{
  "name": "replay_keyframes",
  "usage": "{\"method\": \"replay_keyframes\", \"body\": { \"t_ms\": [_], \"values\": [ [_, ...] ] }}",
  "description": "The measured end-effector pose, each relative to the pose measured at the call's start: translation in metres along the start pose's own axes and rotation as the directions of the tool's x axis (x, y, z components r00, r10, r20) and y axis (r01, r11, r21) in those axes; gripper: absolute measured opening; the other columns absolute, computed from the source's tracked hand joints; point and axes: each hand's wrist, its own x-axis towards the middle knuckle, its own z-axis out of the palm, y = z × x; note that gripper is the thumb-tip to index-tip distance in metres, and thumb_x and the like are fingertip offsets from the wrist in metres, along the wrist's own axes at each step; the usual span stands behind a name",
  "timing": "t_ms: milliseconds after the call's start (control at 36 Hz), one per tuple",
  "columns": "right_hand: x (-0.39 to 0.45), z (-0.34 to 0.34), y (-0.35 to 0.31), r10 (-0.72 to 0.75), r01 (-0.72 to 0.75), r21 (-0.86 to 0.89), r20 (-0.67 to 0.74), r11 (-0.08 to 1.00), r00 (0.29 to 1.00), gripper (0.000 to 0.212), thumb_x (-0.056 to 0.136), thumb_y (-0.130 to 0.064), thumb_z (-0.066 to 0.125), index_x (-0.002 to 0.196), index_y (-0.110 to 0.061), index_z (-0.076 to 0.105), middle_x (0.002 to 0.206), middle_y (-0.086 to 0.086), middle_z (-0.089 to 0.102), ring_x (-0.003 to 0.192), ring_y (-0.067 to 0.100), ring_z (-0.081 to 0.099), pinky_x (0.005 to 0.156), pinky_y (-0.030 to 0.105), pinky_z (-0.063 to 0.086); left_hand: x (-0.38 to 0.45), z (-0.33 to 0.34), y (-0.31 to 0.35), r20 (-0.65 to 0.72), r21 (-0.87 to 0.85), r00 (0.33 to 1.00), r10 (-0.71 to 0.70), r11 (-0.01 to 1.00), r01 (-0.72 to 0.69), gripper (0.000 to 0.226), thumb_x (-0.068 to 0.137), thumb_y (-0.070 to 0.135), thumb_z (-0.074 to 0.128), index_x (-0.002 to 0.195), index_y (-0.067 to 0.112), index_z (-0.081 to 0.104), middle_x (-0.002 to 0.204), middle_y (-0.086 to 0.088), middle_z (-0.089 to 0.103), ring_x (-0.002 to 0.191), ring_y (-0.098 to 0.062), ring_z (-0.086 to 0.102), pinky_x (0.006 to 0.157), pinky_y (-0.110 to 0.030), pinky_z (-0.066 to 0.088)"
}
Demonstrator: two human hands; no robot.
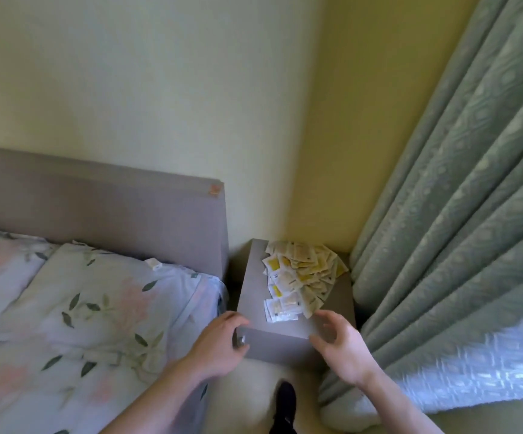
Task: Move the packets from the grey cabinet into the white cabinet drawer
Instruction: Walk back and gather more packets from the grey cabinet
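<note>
A heap of several white and yellow packets [301, 274] lies on top of the grey cabinet [254, 296], which stands between the bed and the curtain. My left hand [219, 343] is at the cabinet's front left corner, fingers loosely curved beside a small metal fitting [242, 339], holding nothing. My right hand [338, 346] hovers over the front right corner, fingers spread and curved, just short of the nearest packets, empty. No white cabinet is in view.
A bed with floral bedding [81, 308] and a grey headboard [97, 205] fills the left. A green patterned curtain [457, 230] hangs close on the right. A small white box [153, 264] lies on the pillow. My dark-socked foot [285, 402] is on the floor below.
</note>
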Motion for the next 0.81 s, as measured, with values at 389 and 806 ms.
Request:
{"method": "replay_keyframes", "body": {
  "t_ms": [389, 806],
  "values": [
    [0.235, -0.002, 0.064, 0.267, -0.258, -0.071, 0.164, 0.963, 0.95, 0.047, 0.085, -0.03, 0.073, 0.13, -0.025, 0.059, 0.129, -0.005, 0.062, 0.112, 0.017, 0.061, 0.098, 0.036, 0.05, 0.183, 0.029, -0.04, 0.041, -0.094, 0.964, -0.262, 0.96, 0.265, 0.043, 0.077, 0.039, 0.063, 0.12, 0.036, 0.059, 0.122, 0.018, 0.054, 0.114, -0.006, 0.057, 0.098, -0.026, 0.047],
    [0.364, 0.104, 0.161, 0.471, -0.466, -0.08, 0.072, 0.881, 0.879, 0.062, 0.086, -0.033, 0.077, 0.137, -0.01, 0.051, 0.137, 0.005, 0.055, 0.121, 0.024, 0.056, 0.086, 0.026, 0.04, 0.333, 0.167, -0.119, 0.166, -0.209, 0.883, -0.438, 0.86, 0.466, 0.06, 0.085, 0.038, 0.074, 0.138, 0.028, 0.047, 0.137, 0.013, 0.046, 0.119, -0.007, 0.052, 0.103, -0.021, 0.042]
  ]
}}
